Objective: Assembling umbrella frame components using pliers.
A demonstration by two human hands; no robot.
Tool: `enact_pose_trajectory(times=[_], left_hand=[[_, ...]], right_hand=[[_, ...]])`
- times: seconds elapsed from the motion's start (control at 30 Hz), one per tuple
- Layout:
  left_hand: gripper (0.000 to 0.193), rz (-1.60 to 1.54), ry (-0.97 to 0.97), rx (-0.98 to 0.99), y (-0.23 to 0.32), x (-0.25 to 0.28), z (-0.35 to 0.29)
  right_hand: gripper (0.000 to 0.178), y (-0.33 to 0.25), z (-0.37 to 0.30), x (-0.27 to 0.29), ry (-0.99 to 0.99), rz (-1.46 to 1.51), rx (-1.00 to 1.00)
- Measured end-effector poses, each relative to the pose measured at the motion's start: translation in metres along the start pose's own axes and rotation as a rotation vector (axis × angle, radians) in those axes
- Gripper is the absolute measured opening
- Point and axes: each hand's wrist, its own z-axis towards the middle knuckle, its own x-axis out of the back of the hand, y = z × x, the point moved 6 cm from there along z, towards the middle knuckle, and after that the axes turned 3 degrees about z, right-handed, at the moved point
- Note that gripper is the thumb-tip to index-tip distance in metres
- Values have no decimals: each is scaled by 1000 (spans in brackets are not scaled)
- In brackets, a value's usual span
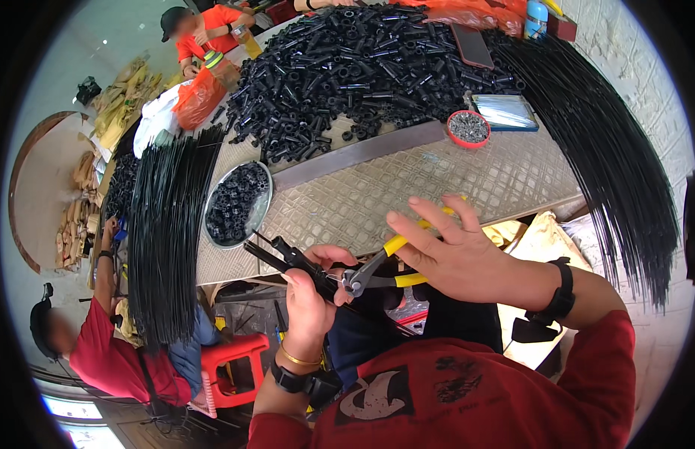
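Note:
My left hand (308,301) is closed around several black rods and a black plastic tube fitting (289,253), just past the table's near edge. A thin bright wire shows beside its fingertips. From the right, the steel jaws of yellow-handled cutting pliers (373,271) reach that wire; whether they are closed on it is too small to tell. My right hand (467,258) holds the pliers, its fingers partly spread over the parted handles. Part of the grip is hidden behind the fingers.
Black plastic fittings (347,60) are heaped behind a flat metal bar (362,156). A metal bowl of black rings (239,206), a red bowl of small metal pieces (469,129) and a blue tray of wires (504,112) stand nearer. Long black rods (172,232) overhang. Two co-workers sit left.

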Motion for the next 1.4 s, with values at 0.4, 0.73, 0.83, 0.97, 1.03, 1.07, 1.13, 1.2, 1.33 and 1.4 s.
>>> enact_pose_trajectory(times=[0.4, 0.73, 0.83, 0.97, 1.03, 1.07, 1.13, 1.2, 1.33, 1.4], left_hand=[[82, -130, -8, 25, -10, 8, 1], [86, -126, -80, 23, -12, 6, 4], [87, -51, -136, 34, -13, 2, 5], [87, -12, -70, 9, -13, 4, 6], [85, 37, -23, -5, -13, 4, 5], [85, 37, -17, -3, -13, 5, 3], [65, 131, -131, 8, -13, 2, -1], [59, 90, -210, 76, -7, -14, -5], [38, 286, -601, 52, 5, -38, -5], [31, 197, -528, 23, 8, -32, -10]], right_hand=[[28, 4, 15, -5, 10, -135, 82], [23, 9, 17, 1, -32, -74, 102], [22, 11, 16, 2, -143, -24, 93], [23, 15, 16, 3, -497, 360, -7], [28, 26, 10, -16, -872, 838, -295], [34, 18, -7, -25, -1234, 1314, -603], [37, 3, -34, -38, -1262, 1736, -694], [41, -19, -66, -45, -1223, 2314, -775], [50, -56, -101, -44, -1166, 2661, -649], [55, -36, -74, -39, -1082, 2090, -433]])
